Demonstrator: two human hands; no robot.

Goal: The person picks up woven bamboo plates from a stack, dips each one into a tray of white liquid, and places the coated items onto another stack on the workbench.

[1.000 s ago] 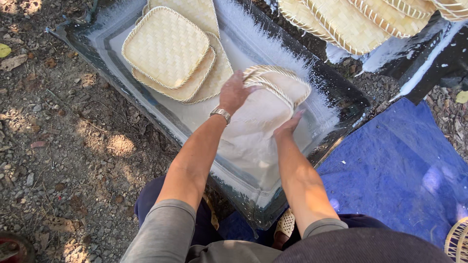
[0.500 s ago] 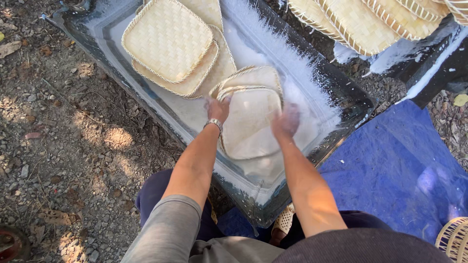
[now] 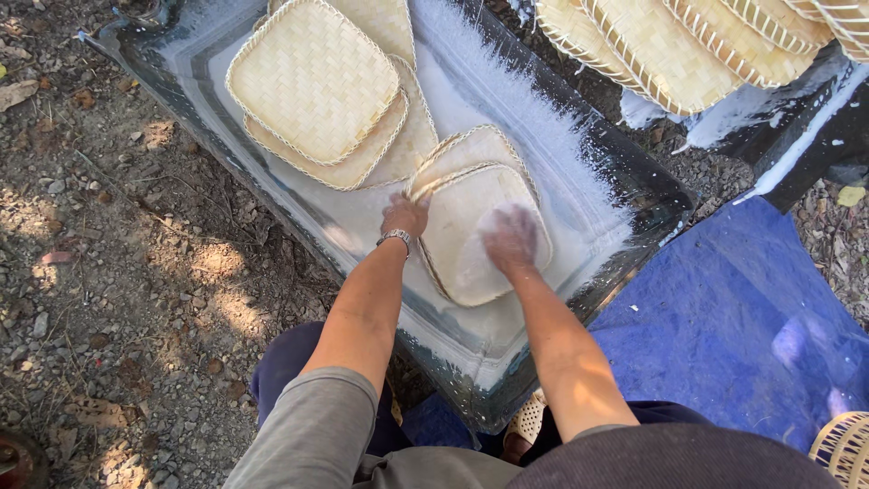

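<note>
At the bottom of the frame the person's grey sleeve and dark lap fill the near edge, with a blue tarp spread on the ground at lower right and bare gravel ground at left. Both forearms reach up toward the middle of the frame into a shallow dark tray filled with milky white liquid. The left hand, a metal watch on its wrist, grips the left rim of a square woven bamboo plate lying in the liquid at the centre. The right hand, coated white, lies spread flat on the face of that same plate, fingers loose, gripping nothing. A second plate sits just beneath and behind it, its edge showing at the upper side. Farther up, in the upper left of the tray, a stack of woven plates rests in the liquid. At the upper right, outside the tray, more woven plates lie overlapping in a row.
</note>
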